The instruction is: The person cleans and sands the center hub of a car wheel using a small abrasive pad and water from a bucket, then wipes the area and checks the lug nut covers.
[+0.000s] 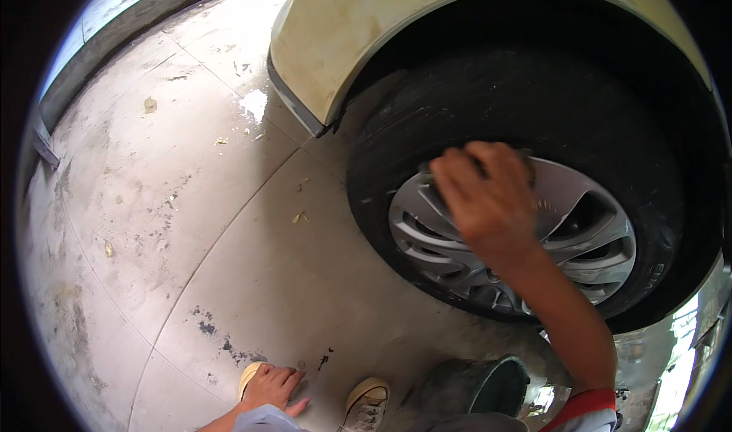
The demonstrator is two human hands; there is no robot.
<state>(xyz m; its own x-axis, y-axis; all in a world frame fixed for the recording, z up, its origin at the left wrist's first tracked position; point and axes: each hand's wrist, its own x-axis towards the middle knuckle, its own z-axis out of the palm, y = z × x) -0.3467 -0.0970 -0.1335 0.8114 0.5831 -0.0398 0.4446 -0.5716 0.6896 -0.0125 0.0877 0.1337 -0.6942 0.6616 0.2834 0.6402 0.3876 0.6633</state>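
My right hand point(492, 197) is pressed to the upper left of a car's silver wheel cover point(600, 266), where the rim meets the black tyre point(514, 100). Its fingers are curled around a dark object, mostly hidden beneath them and slightly blurred; it looks like a brush or pad. Low in the picture, my left hand point(274, 383) hangs over the toe of one shoe, fingers somewhat spread and nothing held. The tyre looks wet or streaked, and its sidewall bears raised writing.
A dark bucket point(500, 386) stands beside my right shoe point(367, 403), below the wheel. The pale car body point(326, 49) arches over the tyre. Wet patches and small leaf bits lie on the concrete floor point(229, 232). A raised kerb point(108, 43) runs along the upper left.
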